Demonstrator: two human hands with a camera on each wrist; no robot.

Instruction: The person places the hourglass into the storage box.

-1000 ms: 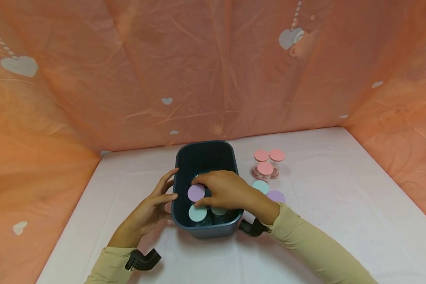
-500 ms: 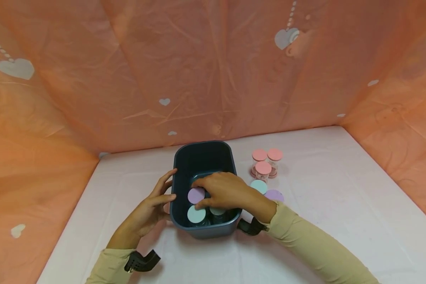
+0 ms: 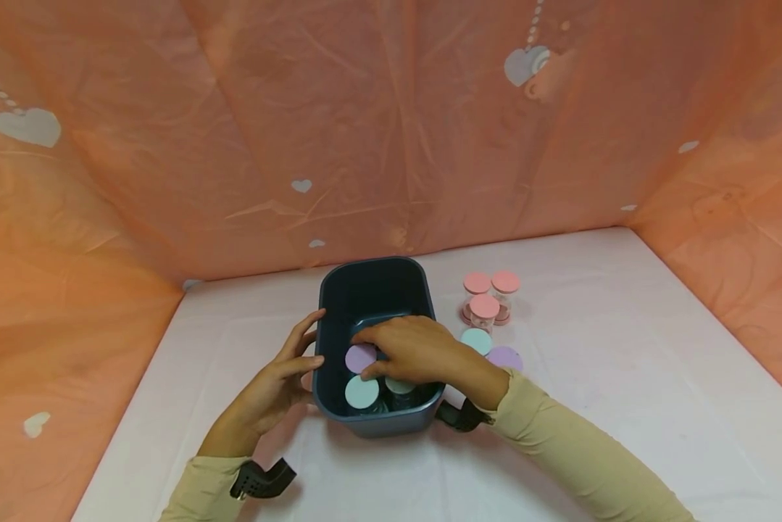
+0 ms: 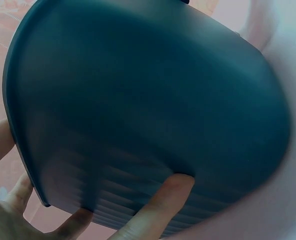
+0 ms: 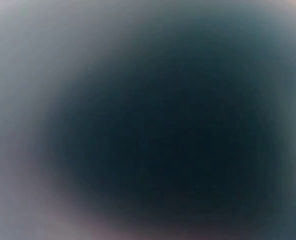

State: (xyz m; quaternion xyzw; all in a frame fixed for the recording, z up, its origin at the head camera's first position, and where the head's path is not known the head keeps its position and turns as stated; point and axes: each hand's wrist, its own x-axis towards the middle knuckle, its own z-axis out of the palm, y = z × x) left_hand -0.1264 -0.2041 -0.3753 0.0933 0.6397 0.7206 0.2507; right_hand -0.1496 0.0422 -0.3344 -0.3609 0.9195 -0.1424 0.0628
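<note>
A dark blue-grey bin [image 3: 374, 286] stands on the white-covered table in the head view. My left hand [image 3: 269, 384] rests against its left side, fingers spread. In the left wrist view the fingertips touch the ribbed outer wall of the bin [image 4: 138, 90]. My right hand [image 3: 413, 349] reaches inside, thumb and fingers around a small jar with a purple lid [image 3: 361, 359]; the jar's body is hidden. Two jars with pale mint lids stand nearer the front wall: one mint-lidded jar [image 3: 362, 392] in plain sight, the other mint-lidded jar [image 3: 400, 386] partly under the hand. The right wrist view is a dark blur.
Right of the bin stand three clear jars with pink lids [image 3: 485, 306]. Closer in are a mint lid [image 3: 477, 341] and a purple lid [image 3: 505, 357], partly behind the right forearm. An orange cloth [image 3: 391, 145] with hearts walls the table's back and sides.
Hands, bin and jars hold nearly the same places; the right thumb shifts slightly beside the purple lid. The whole view drifts a little.
</note>
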